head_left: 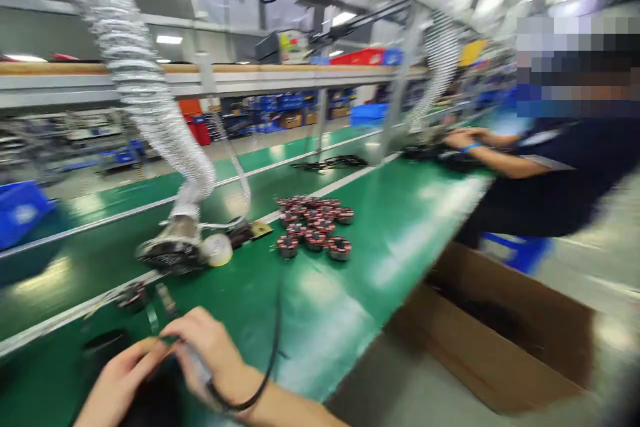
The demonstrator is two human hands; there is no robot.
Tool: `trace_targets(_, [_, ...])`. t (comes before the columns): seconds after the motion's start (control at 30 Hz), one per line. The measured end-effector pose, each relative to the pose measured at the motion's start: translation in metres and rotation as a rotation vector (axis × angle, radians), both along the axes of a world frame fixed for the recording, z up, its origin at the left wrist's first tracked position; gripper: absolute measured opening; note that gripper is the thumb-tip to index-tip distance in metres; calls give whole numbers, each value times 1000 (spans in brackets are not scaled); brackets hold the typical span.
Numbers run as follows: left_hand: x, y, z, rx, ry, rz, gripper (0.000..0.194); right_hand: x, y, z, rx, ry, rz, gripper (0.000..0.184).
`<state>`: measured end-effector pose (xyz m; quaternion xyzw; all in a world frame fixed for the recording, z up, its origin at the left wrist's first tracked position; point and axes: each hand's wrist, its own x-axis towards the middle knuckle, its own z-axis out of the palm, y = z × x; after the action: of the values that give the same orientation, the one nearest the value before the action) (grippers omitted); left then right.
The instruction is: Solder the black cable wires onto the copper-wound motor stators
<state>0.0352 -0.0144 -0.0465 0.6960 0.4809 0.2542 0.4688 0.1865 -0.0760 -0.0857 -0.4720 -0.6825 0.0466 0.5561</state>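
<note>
At the lower left, my left hand point(125, 373) has thumb and fingers pinched together on thin wires, which are blurred. My right hand point(215, 353) is beside it, closed around a slim grey tool point(197, 361). A black cord point(277, 320) leads from the tool's rear, loops past my right wrist and runs up across the bench. Below and behind my left hand is a dark round container point(106, 341). Just beyond the fingers lie a small coil part point(133, 295) and a narrow metal piece point(166, 298), both smeared by motion.
Several red-and-black motor stators point(315, 239) cluster on the green bench point(370, 213). A flexible silver duct point(145, 93) ends in a hood near a tape roll point(218, 250). At right, a co-worker's hands point(467, 139) are over dark items; a cardboard box point(500, 347) stands below.
</note>
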Motion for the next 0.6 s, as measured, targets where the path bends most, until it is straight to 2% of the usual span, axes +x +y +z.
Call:
trace_targets(0.1, [1,-10,8,-21,-68,24,40,7,-7,16,10,287,-16,20])
trace_targets(0.17, [4,-6,8,-39,-120,34,33,13,-6,23,-106,478,11,21])
trace_targets(0.23, [5,-2,5,-62,-159,55,30,17,-6,26,-171,623,-59,24])
trace_targets(0.37, [5,0,-2,-91,-183,44,28,20,-12,28,-187,632,-149,31])
trace_targets(0.6, [4,8,0,-98,-164,38,31,21,-12,20,-191,519,-81,35])
